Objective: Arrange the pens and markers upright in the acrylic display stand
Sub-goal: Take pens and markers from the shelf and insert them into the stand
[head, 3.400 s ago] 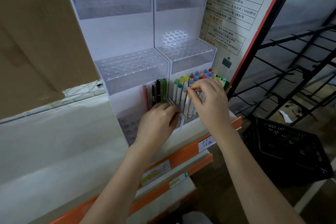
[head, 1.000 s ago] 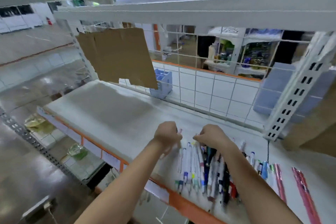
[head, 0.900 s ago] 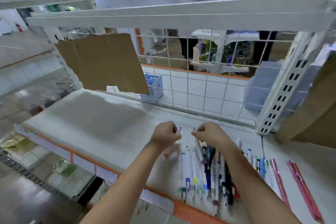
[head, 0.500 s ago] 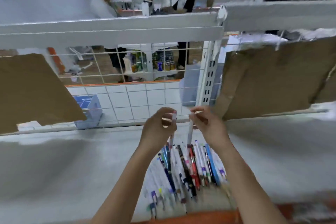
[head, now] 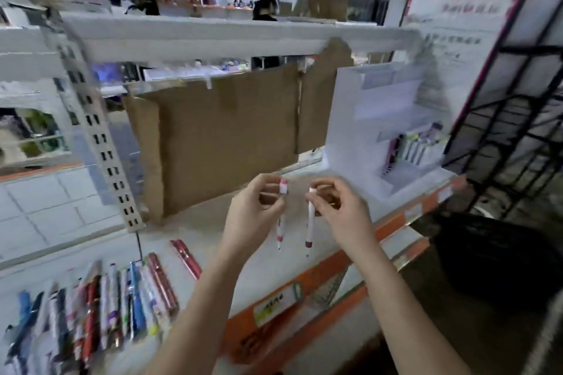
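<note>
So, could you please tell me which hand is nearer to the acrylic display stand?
Right. The right hand sits just below-left of the stand; the left hand is farther left, beyond it.

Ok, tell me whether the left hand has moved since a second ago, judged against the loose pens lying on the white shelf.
Yes. The left hand has lifted off the pile of loose pens and gone right, toward the clear acrylic display stand, pinching a white pink-capped pen.

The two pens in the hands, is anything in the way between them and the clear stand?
Nothing visible is. The left hand and right hand each pinch a pen above bare shelf; the acrylic stand sits to their right, open space between.
</note>
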The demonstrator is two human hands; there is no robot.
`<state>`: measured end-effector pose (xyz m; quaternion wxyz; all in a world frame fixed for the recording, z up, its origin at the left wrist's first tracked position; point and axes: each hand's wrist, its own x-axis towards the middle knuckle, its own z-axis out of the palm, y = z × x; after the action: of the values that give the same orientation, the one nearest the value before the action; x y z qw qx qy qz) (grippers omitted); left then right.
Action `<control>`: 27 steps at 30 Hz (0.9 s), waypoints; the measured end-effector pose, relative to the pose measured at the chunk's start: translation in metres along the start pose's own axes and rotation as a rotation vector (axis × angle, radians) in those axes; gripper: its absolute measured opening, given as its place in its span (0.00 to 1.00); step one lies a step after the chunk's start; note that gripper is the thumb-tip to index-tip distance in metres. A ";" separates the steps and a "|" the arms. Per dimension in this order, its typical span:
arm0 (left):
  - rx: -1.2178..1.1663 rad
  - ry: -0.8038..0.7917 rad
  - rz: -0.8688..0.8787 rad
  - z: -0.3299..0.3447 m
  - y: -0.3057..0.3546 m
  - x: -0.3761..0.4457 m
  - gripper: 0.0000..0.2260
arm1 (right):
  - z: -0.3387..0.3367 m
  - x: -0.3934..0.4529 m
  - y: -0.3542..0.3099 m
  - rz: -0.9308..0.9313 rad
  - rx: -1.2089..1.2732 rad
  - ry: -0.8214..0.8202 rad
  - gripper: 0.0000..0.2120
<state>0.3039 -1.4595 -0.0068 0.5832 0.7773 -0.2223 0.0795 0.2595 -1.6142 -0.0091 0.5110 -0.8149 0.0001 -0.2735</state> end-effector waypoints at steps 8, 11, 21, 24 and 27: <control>-0.081 -0.162 0.048 0.150 0.041 0.024 0.10 | -0.134 0.005 0.056 0.029 -0.029 0.155 0.09; -0.105 -0.216 0.066 0.192 0.052 0.037 0.10 | -0.171 0.010 0.079 0.071 -0.038 0.209 0.08; -0.215 -0.301 0.143 0.332 0.069 0.124 0.14 | -0.282 0.086 0.159 0.026 -0.173 0.386 0.12; -0.229 -0.297 0.174 0.366 0.071 0.163 0.14 | -0.309 0.128 0.176 -0.005 -0.175 0.414 0.10; -0.262 -0.288 0.184 0.390 0.071 0.204 0.13 | -0.329 0.172 0.190 -0.048 -0.172 0.418 0.08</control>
<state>0.4016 -1.8936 0.0132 0.6315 0.6747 -0.3820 -0.0090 0.3123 -2.0268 0.0173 0.4216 -0.7809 0.1099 -0.4475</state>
